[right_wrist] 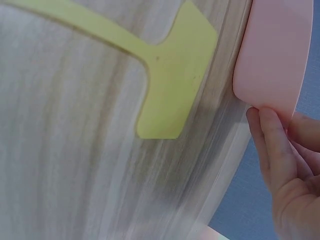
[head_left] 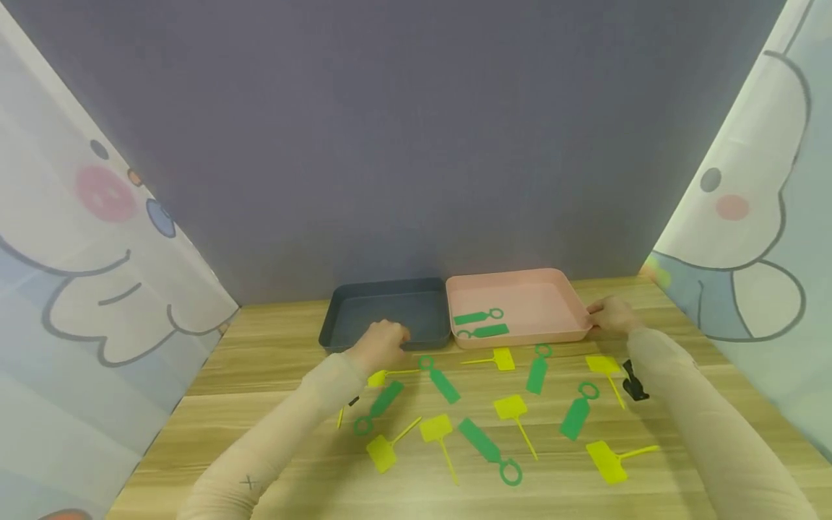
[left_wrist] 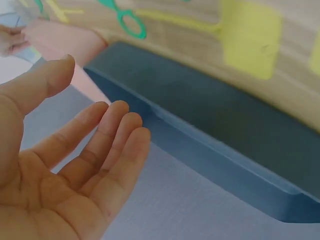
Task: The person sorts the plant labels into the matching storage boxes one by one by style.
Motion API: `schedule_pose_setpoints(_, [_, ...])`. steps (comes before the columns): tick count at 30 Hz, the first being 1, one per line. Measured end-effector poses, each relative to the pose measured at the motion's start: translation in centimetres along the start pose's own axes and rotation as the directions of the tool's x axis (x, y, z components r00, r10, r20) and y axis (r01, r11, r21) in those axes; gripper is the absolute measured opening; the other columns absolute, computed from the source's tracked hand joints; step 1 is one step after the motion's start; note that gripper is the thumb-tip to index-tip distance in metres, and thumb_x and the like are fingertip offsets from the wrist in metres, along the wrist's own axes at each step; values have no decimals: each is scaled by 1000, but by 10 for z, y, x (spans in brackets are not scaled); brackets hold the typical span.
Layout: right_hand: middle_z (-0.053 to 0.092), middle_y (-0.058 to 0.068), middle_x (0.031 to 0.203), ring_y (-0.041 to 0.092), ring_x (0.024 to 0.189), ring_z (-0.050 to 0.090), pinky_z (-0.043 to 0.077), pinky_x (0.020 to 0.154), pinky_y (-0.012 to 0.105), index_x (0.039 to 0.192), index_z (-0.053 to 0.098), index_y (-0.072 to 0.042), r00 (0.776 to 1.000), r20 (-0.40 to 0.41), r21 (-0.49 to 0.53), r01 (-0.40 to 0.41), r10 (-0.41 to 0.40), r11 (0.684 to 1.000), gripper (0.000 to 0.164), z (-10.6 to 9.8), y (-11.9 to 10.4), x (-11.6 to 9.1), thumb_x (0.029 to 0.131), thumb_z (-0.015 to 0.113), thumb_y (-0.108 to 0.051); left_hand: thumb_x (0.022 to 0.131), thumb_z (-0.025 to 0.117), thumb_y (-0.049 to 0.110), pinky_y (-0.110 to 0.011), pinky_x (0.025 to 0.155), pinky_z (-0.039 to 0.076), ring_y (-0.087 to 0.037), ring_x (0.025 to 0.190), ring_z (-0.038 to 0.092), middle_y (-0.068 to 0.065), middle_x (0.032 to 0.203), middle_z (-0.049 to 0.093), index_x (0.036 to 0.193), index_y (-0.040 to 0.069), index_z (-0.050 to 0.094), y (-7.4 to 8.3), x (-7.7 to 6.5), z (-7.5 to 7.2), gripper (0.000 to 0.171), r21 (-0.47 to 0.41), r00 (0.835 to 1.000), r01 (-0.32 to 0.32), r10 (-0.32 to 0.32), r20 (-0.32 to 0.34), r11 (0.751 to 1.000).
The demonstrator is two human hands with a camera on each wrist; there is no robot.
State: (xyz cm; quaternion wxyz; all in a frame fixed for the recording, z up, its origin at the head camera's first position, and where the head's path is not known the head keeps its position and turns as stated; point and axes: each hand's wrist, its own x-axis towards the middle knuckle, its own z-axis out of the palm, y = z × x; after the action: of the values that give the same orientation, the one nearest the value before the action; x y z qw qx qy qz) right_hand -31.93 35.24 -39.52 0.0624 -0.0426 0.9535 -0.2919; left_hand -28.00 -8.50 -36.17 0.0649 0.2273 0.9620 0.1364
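My left hand (head_left: 380, 345) is over the front of the dark blue tray (head_left: 364, 310), its fingers relaxed. In the left wrist view its palm shows with nothing in it, near the dark tray's wall (left_wrist: 225, 155). At the far side, my right hand (head_left: 613, 315) pinches the right edge of the pink tray (head_left: 533, 307). The right wrist view has the thumb and fingers (right_wrist: 280, 145) at that tray's corner (right_wrist: 270, 65). Two green ring-ended plant tags (head_left: 482, 331) lie inside the pink tray. A yellow T-shaped plant label (right_wrist: 172, 75) lies near the right hand.
Several yellow labels (head_left: 510, 406) and green tags (head_left: 481, 439) are scattered on the wooden table (head_left: 312, 484) before the trays. A black object (head_left: 633, 383) lies beside the right forearm. A grey panel (head_left: 416, 144) stands behind, with cartoon-printed sheets (head_left: 747, 180) on both sides.
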Motion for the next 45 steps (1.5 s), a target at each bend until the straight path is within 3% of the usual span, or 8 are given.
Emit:
schedule_pose_setpoints(5, [61, 32, 105, 32, 88, 63, 50, 83, 46, 109, 55, 19, 1000, 5, 3, -5, 5, 1000, 36, 1, 0, 1, 85, 55, -8, 80, 69, 14, -43, 84, 53, -36, 95, 64, -21, 108, 64, 107, -6, 63, -7, -22, 9, 34, 1, 1000, -24, 24, -5, 1000])
schedule_pose_setpoints(11, [62, 30, 103, 32, 87, 63, 50, 83, 47, 108, 56, 18, 1000, -3, -15, 7, -7, 1000, 36, 2, 1, 2, 84, 56, -9, 77, 71, 17, -46, 85, 52, -39, 100, 61, -23, 110, 63, 107, -7, 62, -18, -41, 28, 39, -52, 999, 31, -30, 11, 998])
schedule_pose_setpoints(15, [62, 30, 103, 30, 86, 64, 51, 82, 46, 108, 56, 18, 1000, -11, -12, 7, -7, 1000, 36, 2, 2, 2, 85, 56, -9, 73, 74, 17, -30, 70, 56, -23, 76, 64, -14, 87, 68, 90, -4, 66, -24, -51, 45, 29, -60, 999, 27, -29, -31, 998])
schedule_pose_setpoints(19, [62, 32, 103, 26, 82, 65, 53, 78, 41, 108, 55, 19, 1000, 0, 11, 6, -6, 1000, 36, 2, 3, 3, 85, 55, -8, 69, 77, 20, -20, 55, 50, -13, 62, 51, -2, 66, 57, 73, 2, 64, -25, -58, 55, 23, -37, 997, 50, -52, -53, 998])
schedule_pose_setpoints(24, [60, 33, 105, 24, 81, 66, 55, 75, 37, 110, 52, 21, 1000, 8, 38, -7, 6, 999, 36, 3, 3, 3, 86, 53, -6, 68, 78, 20, -18, 55, 49, -12, 65, 49, -1, 70, 54, 77, 1, 65, -23, -61, 59, 25, 26, 995, 71, -69, -79, 997])
schedule_pose_setpoints(34, [59, 33, 106, 32, 88, 63, 50, 84, 47, 110, 54, 19, 1000, -3, 0, -12, 12, 1000, 37, 0, -1, -1, 86, 53, -8, 69, 78, 19, -16, 50, 45, -12, 60, 49, -3, 66, 55, 71, 2, 65, -21, -59, 63, 22, 118, 992, 71, -58, -112, 990])
schedule_pose_setpoints(45, [61, 33, 102, 19, 75, 67, 56, 70, 31, 110, 51, 23, 1000, 4, 61, -16, 16, 998, 36, 2, -1, 1, 86, 52, -4, 69, 76, 10, -19, 56, 51, -13, 64, 59, -6, 73, 65, 77, 1, 69, -18, -64, 65, 14, 92, 990, 5, 7, -141, 996])
